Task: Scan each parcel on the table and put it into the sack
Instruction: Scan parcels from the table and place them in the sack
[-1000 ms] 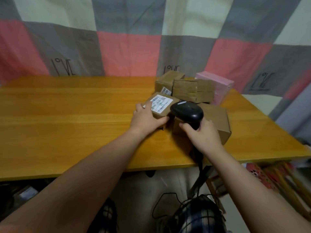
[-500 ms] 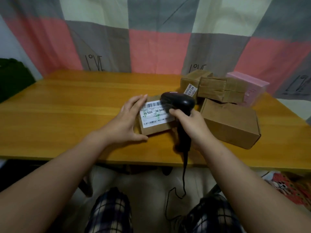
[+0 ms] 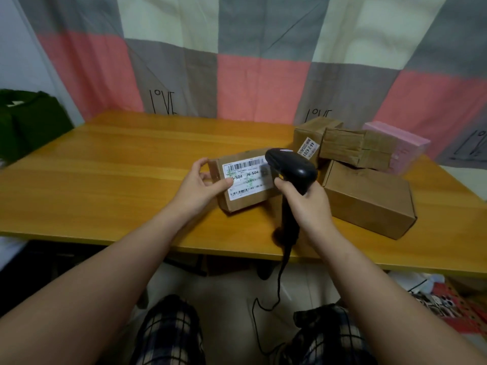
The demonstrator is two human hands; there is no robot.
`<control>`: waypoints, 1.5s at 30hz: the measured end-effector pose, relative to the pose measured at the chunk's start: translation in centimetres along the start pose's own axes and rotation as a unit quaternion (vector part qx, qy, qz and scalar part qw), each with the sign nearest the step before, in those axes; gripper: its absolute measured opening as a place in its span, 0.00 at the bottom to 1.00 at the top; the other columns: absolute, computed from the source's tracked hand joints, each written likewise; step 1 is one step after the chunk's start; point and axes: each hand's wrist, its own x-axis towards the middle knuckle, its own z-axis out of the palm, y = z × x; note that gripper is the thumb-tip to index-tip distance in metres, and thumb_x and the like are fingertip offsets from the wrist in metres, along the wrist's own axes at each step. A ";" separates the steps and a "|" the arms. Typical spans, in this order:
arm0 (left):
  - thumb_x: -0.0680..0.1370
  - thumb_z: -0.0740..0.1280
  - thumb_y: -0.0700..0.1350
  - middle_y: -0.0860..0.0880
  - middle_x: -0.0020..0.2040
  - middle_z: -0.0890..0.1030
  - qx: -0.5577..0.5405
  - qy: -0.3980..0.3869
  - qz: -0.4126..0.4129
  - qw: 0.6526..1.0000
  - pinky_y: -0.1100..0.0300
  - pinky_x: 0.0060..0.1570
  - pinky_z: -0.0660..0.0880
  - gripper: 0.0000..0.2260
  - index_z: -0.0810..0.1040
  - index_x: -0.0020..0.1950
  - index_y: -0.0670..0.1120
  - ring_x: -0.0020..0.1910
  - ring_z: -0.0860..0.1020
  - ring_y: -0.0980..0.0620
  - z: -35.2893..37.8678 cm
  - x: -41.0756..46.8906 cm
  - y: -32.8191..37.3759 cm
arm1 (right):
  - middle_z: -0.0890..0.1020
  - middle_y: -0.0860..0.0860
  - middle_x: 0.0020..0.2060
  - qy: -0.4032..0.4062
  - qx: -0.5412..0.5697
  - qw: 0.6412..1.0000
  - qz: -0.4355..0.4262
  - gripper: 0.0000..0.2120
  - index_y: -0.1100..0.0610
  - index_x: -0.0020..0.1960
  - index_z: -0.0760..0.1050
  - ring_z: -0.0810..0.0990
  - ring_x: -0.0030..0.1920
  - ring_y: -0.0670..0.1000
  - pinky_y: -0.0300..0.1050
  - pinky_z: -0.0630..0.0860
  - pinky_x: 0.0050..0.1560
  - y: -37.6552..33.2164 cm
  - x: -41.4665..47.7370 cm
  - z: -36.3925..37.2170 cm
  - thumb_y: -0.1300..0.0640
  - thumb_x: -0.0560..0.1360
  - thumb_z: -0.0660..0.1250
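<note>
My left hand [image 3: 198,186] grips the left end of a small brown parcel [image 3: 243,200], thumb on its white barcode label [image 3: 246,177], tilting the label up toward me. My right hand [image 3: 307,204] holds a black corded scanner [image 3: 291,167] by its handle, its head just over the label's right end. To the right lie a large flat brown box [image 3: 369,200], a taped brown parcel [image 3: 353,150], a small labelled box [image 3: 308,139] and a pink parcel [image 3: 400,143]. A dark green sack [image 3: 29,125] stands beyond the table's left end.
The wooden table [image 3: 118,175] has bare surface to the left and in front. A checked curtain hangs behind it. The scanner's cable hangs over the front edge to the floor. Clutter lies on the floor at lower right.
The labelled parcel has been pulled off the pile toward the table's middle and tilted up. My left hand now grips its end, and the scanner's head has moved over the label.
</note>
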 end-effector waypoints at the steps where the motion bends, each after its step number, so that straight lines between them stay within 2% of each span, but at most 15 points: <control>1: 0.68 0.76 0.44 0.43 0.64 0.76 0.010 0.012 -0.007 1.000 0.51 0.59 0.77 0.39 0.59 0.75 0.45 0.55 0.80 0.51 -0.3 0.2 0.0 | 0.81 0.45 0.41 0.000 -0.029 0.999 -0.019 0.08 0.53 0.51 0.78 0.78 0.45 0.44 0.39 0.72 0.43 0.2 -0.2 -0.3 0.52 0.74 0.71; 5: 0.68 0.76 0.45 0.46 0.65 0.75 0.034 0.026 -0.007 0.999 0.53 0.58 0.77 0.38 0.61 0.74 0.42 0.58 0.78 0.50 -0.8 0.5 0.2 | 0.76 0.56 0.29 -0.022 -0.105 0.992 -0.069 0.11 0.61 0.39 0.77 0.75 0.32 0.52 0.45 0.69 0.36 0.5 -1.5 -0.8 0.53 0.73 0.72; 8: 0.66 0.76 0.48 0.48 0.61 0.77 0.044 0.025 0.003 0.999 0.59 0.49 0.79 0.40 0.62 0.74 0.44 0.55 0.79 0.51 -0.8 0.4 0.1 | 0.78 0.60 0.30 -0.032 -0.117 0.988 -0.099 0.09 0.56 0.37 0.76 0.76 0.31 0.55 0.48 0.71 0.34 0.4 -2.3 -0.7 0.54 0.73 0.71; 10: 0.69 0.75 0.46 0.50 0.59 0.77 0.048 0.029 0.012 0.998 0.64 0.44 0.78 0.38 0.62 0.75 0.45 0.53 0.79 0.55 -0.6 0.3 0.2 | 0.78 0.62 0.29 -0.035 -0.118 0.986 -0.114 0.11 0.60 0.37 0.77 0.77 0.32 0.60 0.53 0.73 0.34 0.3 -2.6 -0.6 0.54 0.74 0.71; 13: 0.70 0.75 0.45 0.49 0.60 0.78 0.026 0.036 0.003 0.999 0.59 0.47 0.80 0.37 0.62 0.75 0.46 0.53 0.79 0.54 -0.5 0.2 0.0 | 0.78 0.65 0.29 -0.036 -0.114 0.986 -0.115 0.14 0.66 0.38 0.77 0.77 0.33 0.63 0.56 0.74 0.34 0.2 -2.6 -0.5 0.54 0.74 0.71; 15: 0.68 0.75 0.46 0.48 0.61 0.78 0.008 0.035 -0.009 0.999 0.48 0.54 0.79 0.38 0.62 0.75 0.47 0.55 0.80 0.50 -0.6 0.1 0.0 | 0.78 0.62 0.28 -0.035 -0.119 0.986 -0.111 0.13 0.65 0.38 0.77 0.77 0.31 0.60 0.53 0.73 0.33 0.1 -2.6 -0.6 0.55 0.74 0.71; 17: 0.67 0.75 0.46 0.47 0.61 0.78 0.000 0.030 -0.015 0.999 0.45 0.56 0.78 0.38 0.63 0.74 0.48 0.56 0.80 0.49 -0.7 0.1 0.0 | 0.76 0.56 0.26 -0.033 -0.128 0.986 -0.106 0.12 0.61 0.37 0.77 0.75 0.27 0.52 0.49 0.70 0.31 0.1 -2.6 -0.6 0.55 0.74 0.71; 19: 0.67 0.75 0.45 0.47 0.61 0.78 -0.006 0.028 -0.018 0.999 0.45 0.56 0.78 0.38 0.63 0.75 0.47 0.56 0.80 0.49 -0.6 0.0 0.1 | 0.75 0.53 0.25 -0.036 -0.139 0.984 -0.104 0.11 0.57 0.35 0.76 0.74 0.27 0.48 0.45 0.70 0.31 0.1 -2.6 -0.6 0.55 0.74 0.71; 22: 0.68 0.75 0.46 0.48 0.61 0.77 0.001 0.026 -0.020 0.999 0.47 0.56 0.78 0.38 0.62 0.75 0.48 0.55 0.80 0.50 -0.6 0.0 0.2 | 0.78 0.57 0.27 -0.039 -0.141 0.984 -0.106 0.10 0.55 0.35 0.76 0.77 0.29 0.52 0.47 0.72 0.32 0.2 -2.8 -0.6 0.55 0.75 0.70; 25: 0.70 0.74 0.43 0.48 0.62 0.77 -0.008 0.022 -0.020 1.000 0.46 0.55 0.78 0.35 0.63 0.74 0.48 0.55 0.80 0.50 -0.6 0.0 0.1 | 0.76 0.51 0.25 -0.036 -0.141 0.983 -0.110 0.11 0.52 0.34 0.75 0.75 0.28 0.47 0.45 0.72 0.32 0.2 -2.9 -0.7 0.56 0.74 0.70; 30: 0.65 0.76 0.47 0.47 0.61 0.77 -0.008 0.028 -0.019 0.999 0.45 0.56 0.78 0.39 0.64 0.73 0.47 0.55 0.80 0.49 -0.8 0.1 0.0 | 0.74 0.49 0.23 -0.031 -0.139 0.984 -0.107 0.12 0.56 0.33 0.74 0.72 0.26 0.46 0.42 0.68 0.30 0.3 -3.0 -0.7 0.58 0.74 0.70; 35: 0.71 0.74 0.45 0.49 0.61 0.75 0.055 0.030 0.025 0.998 0.66 0.43 0.76 0.35 0.62 0.74 0.44 0.50 0.78 0.57 -0.6 0.5 0.2 | 0.72 0.46 0.21 -0.014 -0.128 0.985 -0.115 0.15 0.55 0.29 0.72 0.71 0.25 0.44 0.38 0.65 0.28 0.0 -3.2 -1.0 0.61 0.73 0.70; 39: 0.72 0.74 0.44 0.48 0.60 0.74 0.073 0.046 0.038 0.996 0.70 0.39 0.75 0.35 0.61 0.74 0.43 0.47 0.77 0.60 -0.4 0.7 0.1 | 0.77 0.61 0.27 -0.022 -0.103 0.988 -0.112 0.11 0.66 0.37 0.76 0.75 0.29 0.54 0.45 0.69 0.32 0.0 -3.5 -1.1 0.59 0.74 0.70; 41: 0.72 0.74 0.44 0.47 0.60 0.75 0.065 0.060 0.042 0.995 0.71 0.39 0.76 0.35 0.61 0.74 0.43 0.47 0.77 0.60 -0.6 0.4 0.0 | 0.78 0.64 0.29 -0.025 -0.094 0.988 -0.119 0.11 0.66 0.38 0.77 0.76 0.32 0.59 0.49 0.71 0.32 0.1 -3.5 -0.9 0.58 0.73 0.70; 45: 0.70 0.75 0.46 0.46 0.62 0.76 0.033 0.121 0.038 0.991 0.58 0.52 0.78 0.38 0.61 0.75 0.44 0.52 0.80 0.54 -2.5 -2.1 0.0 | 0.78 0.45 0.26 -0.077 -0.057 0.988 -0.120 0.08 0.50 0.37 0.77 0.76 0.31 0.44 0.41 0.72 0.34 -0.1 -3.6 0.8 0.57 0.73 0.72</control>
